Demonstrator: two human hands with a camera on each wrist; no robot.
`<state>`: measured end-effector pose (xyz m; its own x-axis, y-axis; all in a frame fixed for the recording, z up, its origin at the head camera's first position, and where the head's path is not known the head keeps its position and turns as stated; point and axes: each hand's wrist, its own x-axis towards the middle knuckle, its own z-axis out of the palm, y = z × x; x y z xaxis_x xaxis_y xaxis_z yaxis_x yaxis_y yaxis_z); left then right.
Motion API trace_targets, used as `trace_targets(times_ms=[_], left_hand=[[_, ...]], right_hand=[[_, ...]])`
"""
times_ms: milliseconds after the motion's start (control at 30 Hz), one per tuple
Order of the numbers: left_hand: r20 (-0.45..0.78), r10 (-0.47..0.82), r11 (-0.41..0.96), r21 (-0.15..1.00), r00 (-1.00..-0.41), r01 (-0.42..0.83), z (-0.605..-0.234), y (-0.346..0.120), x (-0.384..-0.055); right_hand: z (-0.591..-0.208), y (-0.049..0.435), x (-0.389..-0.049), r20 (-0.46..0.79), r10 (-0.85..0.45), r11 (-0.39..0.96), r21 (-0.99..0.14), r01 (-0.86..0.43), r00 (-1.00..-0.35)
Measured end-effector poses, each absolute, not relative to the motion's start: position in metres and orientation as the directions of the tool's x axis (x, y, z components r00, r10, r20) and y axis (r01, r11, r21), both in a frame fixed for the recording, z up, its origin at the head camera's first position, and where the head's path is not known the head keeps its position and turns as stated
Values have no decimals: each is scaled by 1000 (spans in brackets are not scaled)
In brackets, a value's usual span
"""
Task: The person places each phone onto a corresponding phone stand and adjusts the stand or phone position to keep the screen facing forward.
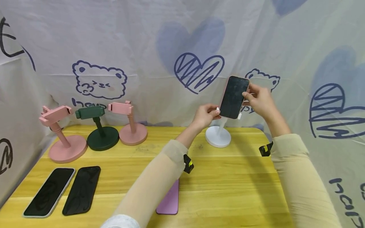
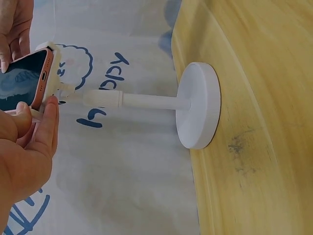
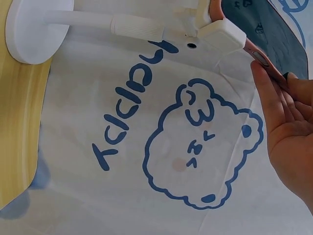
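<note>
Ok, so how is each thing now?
Held phone: tilted, dark, in right fingers
White stand: standing, left fingers at its clamp
Both pink stands: standing, no phones
Green stand: standing, no phone
White-edged phone: lying flat, dark
Black phone: lying flat
Purple thing: flat, partly hidden

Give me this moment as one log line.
left hand: pinches white stand at its clamp | right hand: holds phone by its edge | phone: against clamp | green stand: no phone
</note>
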<state>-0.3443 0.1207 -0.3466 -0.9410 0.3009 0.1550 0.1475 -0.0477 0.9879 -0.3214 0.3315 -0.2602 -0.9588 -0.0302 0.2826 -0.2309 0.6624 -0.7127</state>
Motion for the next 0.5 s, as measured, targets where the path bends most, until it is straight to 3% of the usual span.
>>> trace_targets(times_ms=[500], left_hand=[[193, 307, 18, 978, -932, 208, -349, 119, -341]], right_hand=[[-270, 332, -316, 346, -38, 636, -715, -290, -938]])
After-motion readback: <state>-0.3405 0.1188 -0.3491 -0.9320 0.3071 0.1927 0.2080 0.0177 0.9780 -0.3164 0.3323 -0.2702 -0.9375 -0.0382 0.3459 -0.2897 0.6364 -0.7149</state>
